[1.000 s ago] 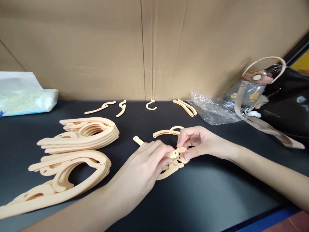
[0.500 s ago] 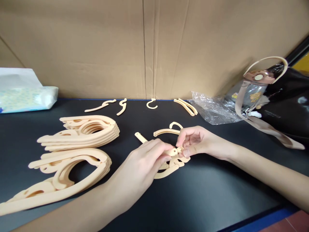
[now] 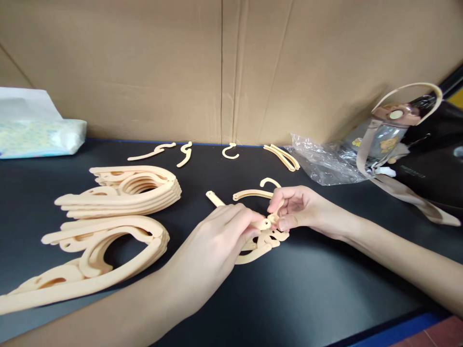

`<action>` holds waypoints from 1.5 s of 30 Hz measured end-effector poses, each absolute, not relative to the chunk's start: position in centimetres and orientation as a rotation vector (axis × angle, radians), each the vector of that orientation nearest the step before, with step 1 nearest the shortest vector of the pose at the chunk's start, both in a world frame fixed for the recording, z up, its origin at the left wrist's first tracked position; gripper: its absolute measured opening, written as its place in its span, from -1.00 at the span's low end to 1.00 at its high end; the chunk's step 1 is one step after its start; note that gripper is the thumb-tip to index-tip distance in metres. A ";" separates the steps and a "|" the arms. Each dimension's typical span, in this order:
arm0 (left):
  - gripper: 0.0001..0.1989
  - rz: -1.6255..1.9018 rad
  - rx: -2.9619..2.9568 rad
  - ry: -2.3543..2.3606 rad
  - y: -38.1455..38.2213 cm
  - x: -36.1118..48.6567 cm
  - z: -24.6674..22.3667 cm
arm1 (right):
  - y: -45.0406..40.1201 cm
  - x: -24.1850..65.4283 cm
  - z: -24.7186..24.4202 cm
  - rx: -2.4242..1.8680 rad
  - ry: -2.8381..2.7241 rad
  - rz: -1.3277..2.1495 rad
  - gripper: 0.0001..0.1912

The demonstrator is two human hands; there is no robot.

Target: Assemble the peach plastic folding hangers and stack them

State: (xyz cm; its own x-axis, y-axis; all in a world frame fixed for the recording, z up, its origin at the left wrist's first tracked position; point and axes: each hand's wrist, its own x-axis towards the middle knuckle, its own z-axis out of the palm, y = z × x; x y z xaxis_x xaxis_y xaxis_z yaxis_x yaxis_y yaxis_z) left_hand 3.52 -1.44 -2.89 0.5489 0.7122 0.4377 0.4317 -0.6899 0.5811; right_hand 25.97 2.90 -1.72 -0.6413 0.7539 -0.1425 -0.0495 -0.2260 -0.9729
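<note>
Between finger and thumb, my left hand [image 3: 220,236] pinches a cream plastic hanger arm [image 3: 264,224], its holed end pointing right. My right hand [image 3: 298,209] grips a small cream hanger hook [image 3: 274,219] by its curved part, partly hidden by the fingers. The hook's round end is close against the arm's holed end; whether they are joined I cannot tell. Under both hands lie more loose hanger parts [image 3: 260,250] on the black table. Just behind them rests another hanger arm [image 3: 251,194] beside a hook [image 3: 269,182].
Two stacks of folded hangers, a rear stack [image 3: 144,193] and a front stack [image 3: 126,255], stand at left. Along the back lie a single hook [image 3: 230,152] and paired arms [image 3: 282,158]. A clear plastic bag [image 3: 325,166], a strapped bottle [image 3: 387,137] and a tissue pack [image 3: 43,137] flank them.
The view has shifted slightly. My right hand has turned the hook so its curved part now points up and its round end shows beside the arm. My left hand keeps its pinch.
</note>
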 end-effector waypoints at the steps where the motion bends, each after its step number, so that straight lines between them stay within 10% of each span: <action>1: -0.84 0.961 2.375 0.911 -1.4 3.5 -3.0 | 2.9 25.9 -1.8 -0.847 -1.482 1.923 -0.82; 45: -0.85 0.968 2.777 0.981 -1.2 3.9 -2.5 | 1.5 25.7 0.3 -1.030 -1.906 1.361 -0.61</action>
